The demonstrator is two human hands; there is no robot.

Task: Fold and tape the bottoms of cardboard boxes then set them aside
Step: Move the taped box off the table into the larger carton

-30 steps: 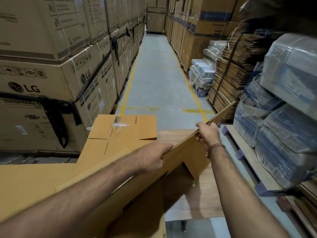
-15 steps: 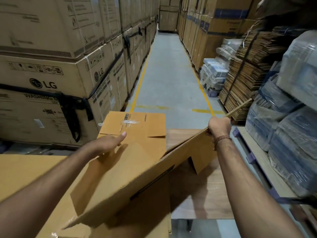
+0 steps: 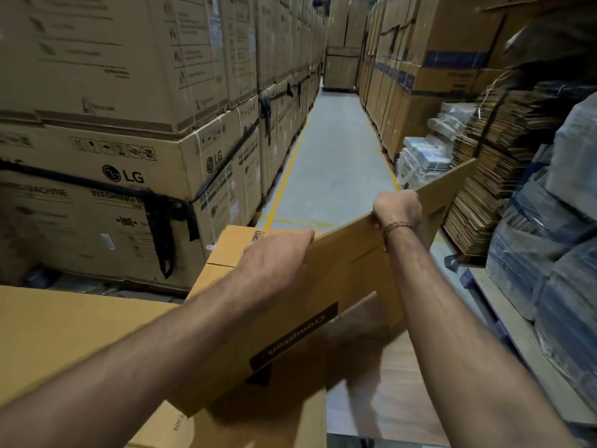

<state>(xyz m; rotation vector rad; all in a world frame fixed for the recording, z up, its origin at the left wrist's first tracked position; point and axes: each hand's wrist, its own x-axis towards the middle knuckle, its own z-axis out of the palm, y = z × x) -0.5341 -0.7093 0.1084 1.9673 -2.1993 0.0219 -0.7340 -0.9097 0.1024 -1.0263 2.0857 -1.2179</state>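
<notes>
Warehouse aisle, LG cartons point(image 3: 129, 150), both hands gripping flattened box point(image 3: 323, 286)

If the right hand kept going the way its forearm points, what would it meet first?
Probably the flap it grips; the right hand points up the aisle. Beyond that, likely the white bundles, though depth is unclear.

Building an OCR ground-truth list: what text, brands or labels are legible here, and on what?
"LG" with round logo: front of the stacked carton at left.
"LG": same carton's side face.
"WASHING MACHINE": carton below, partly blurred; repeated near its corner, cut off by a black strap.
Black label on the held cardboard box: upside down, too blurred to read.
Handling pictograms, small print, and cartons at right: unreadable.
</notes>
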